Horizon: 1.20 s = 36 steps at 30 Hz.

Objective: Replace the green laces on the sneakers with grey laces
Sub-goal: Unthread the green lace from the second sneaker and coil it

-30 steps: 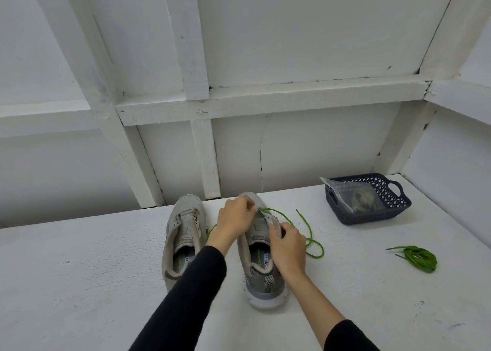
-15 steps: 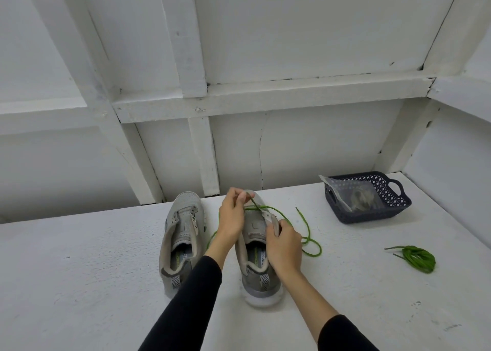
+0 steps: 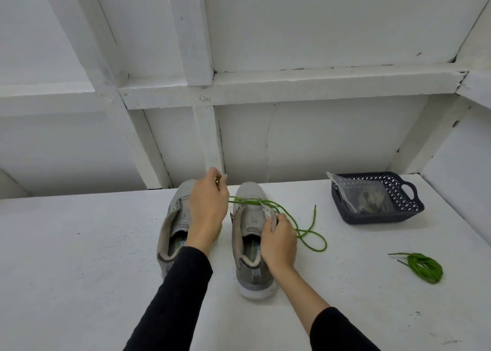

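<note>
Your left hand (image 3: 208,207) pinches the green lace (image 3: 289,219), drawn taut from the right sneaker (image 3: 249,241) on the counter (image 3: 79,271); your right hand (image 3: 279,241) grips that sneaker's eyelet edge.

— What carries everything here?
— A white painted tabletop (image 3: 79,284), rough and lightly scuffed.
— And what sits on it?
— Two grey sneakers side by side, the left sneaker (image 3: 174,225) and the right sneaker (image 3: 249,247); a green lace (image 3: 305,233) trailing from the right one; a coiled green lace (image 3: 425,267) well apart; a dark plastic basket (image 3: 398,210) at the far right.
</note>
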Each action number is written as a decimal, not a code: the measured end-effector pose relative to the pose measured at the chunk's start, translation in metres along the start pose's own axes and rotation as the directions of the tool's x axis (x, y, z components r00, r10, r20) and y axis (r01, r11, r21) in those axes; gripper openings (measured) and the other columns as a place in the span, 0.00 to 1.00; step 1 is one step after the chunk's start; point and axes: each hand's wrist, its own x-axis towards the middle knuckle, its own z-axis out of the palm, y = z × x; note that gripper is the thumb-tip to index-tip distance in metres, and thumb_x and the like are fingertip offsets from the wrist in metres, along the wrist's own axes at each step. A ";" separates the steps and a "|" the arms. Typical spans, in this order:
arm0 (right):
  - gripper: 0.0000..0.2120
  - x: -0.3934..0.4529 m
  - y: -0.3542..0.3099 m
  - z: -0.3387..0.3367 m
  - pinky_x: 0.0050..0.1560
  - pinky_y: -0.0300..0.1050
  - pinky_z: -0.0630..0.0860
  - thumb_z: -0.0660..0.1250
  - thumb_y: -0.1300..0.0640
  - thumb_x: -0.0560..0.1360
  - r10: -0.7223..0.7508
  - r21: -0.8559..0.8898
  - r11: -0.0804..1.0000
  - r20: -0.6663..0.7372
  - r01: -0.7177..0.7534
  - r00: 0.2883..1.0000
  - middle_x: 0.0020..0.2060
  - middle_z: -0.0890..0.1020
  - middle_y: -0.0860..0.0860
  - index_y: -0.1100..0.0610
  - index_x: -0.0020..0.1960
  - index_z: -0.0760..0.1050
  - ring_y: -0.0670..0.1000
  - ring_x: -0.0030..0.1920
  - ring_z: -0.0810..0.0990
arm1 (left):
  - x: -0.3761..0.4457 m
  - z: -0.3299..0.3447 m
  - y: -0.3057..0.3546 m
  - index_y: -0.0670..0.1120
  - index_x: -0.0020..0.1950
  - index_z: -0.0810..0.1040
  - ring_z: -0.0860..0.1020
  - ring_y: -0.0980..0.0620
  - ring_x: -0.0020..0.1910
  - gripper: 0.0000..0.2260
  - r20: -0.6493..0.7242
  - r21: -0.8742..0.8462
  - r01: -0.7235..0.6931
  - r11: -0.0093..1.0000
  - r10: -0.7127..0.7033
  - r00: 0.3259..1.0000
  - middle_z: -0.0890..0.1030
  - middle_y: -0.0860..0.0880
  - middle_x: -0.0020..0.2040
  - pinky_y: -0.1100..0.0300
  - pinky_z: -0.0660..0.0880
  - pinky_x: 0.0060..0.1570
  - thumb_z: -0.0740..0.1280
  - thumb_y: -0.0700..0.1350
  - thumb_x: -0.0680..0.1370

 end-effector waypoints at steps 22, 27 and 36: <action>0.15 -0.001 0.000 0.000 0.51 0.48 0.76 0.57 0.53 0.81 -0.019 -0.046 0.999 0.012 0.019 1.000 0.56 0.78 0.54 0.59 0.62 0.72 0.54 0.55 0.77 | -0.014 0.062 -0.008 0.50 0.40 0.75 0.79 0.49 0.51 0.09 0.376 -0.403 0.446 0.799 -0.300 0.877 0.83 0.56 0.44 0.42 0.72 0.62 0.63 0.49 0.80; 0.14 0.000 0.000 0.000 0.51 0.49 0.76 0.58 0.53 0.80 -0.019 -0.038 0.999 0.014 0.019 1.000 0.54 0.78 0.54 0.60 0.61 0.72 0.54 0.54 0.77 | -0.017 0.068 -0.006 0.46 0.43 0.68 0.79 0.51 0.44 0.11 0.385 -0.599 0.472 0.647 -0.285 0.878 0.81 0.50 0.43 0.54 0.73 0.49 0.54 0.40 0.84; 0.13 0.001 0.002 0.001 0.45 0.45 0.72 0.59 0.54 0.80 0.009 -0.021 1.000 0.008 -0.009 1.000 0.52 0.78 0.53 0.59 0.59 0.73 0.54 0.51 0.77 | 0.013 0.044 -0.021 0.47 0.43 0.65 0.67 0.55 0.36 0.11 0.177 -0.620 0.421 0.662 -0.404 0.897 0.69 0.51 0.37 0.63 0.65 0.39 0.52 0.40 0.84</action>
